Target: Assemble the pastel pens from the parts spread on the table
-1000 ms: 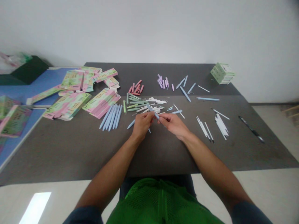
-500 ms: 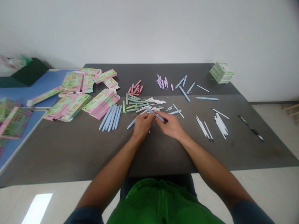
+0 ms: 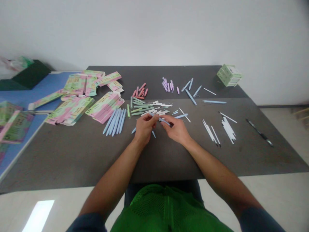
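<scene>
A light blue pen [image 3: 164,121] is held between both hands above the table, slanting down to the right. My left hand [image 3: 145,126] pinches its upper left part, and my right hand [image 3: 177,129] grips the lower right part. Fingers hide some of the pen. Left of my left hand lies a row of light blue pens [image 3: 115,121]. Just beyond the hands is a mixed pile of green pen parts [image 3: 142,106] and white pen parts [image 3: 162,104]. Small blue pieces [image 3: 154,134] lie below and between the hands.
Pink-and-green cartons [image 3: 105,106] are heaped at the left. Red parts [image 3: 140,91], purple parts [image 3: 168,85] and blue barrels [image 3: 191,96] lie farther back. White refills [image 3: 228,130] and a black pen [image 3: 259,132] are on the right. A green box [image 3: 229,75] stands at the back right corner.
My left hand has shifted slightly left and up, its fingers now more bent on the pen. My right hand has barely moved. Things on the table stay in place.
</scene>
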`<action>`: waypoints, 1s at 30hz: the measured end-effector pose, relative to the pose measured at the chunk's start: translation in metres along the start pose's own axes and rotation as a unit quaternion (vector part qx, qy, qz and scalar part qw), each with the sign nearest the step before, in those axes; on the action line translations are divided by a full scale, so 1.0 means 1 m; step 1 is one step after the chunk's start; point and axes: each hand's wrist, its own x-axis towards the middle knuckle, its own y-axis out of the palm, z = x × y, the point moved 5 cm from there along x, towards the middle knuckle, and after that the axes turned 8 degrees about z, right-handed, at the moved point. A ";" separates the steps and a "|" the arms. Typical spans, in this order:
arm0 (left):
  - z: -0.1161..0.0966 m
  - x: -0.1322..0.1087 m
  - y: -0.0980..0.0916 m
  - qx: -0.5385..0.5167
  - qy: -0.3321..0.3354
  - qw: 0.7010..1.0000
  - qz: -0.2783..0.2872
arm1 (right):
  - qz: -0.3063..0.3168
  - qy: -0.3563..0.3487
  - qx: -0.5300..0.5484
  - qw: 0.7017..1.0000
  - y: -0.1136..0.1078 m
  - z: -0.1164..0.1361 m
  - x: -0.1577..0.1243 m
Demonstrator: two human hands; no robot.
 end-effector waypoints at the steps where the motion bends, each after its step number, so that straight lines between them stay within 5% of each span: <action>1: 0.000 0.000 0.000 -0.006 0.000 1.000 0.006 | -0.003 0.018 0.007 1.000 0.000 -0.002 0.000; 8: 0.004 0.003 0.005 -0.094 -0.013 0.995 0.043 | 0.067 0.039 0.030 0.997 0.005 -0.003 0.001; 15: 0.004 0.000 0.005 -0.067 -0.005 0.998 0.003 | 0.035 0.010 -0.064 0.997 0.000 0.005 0.000; 22: 0.008 0.001 0.005 -0.055 -0.016 0.997 0.045 | 0.046 0.013 -0.070 0.996 -0.001 0.000 0.001; 30: 0.009 0.002 0.003 -0.029 -0.010 0.999 0.023 | 0.046 0.010 -0.074 0.996 0.000 0.001 0.001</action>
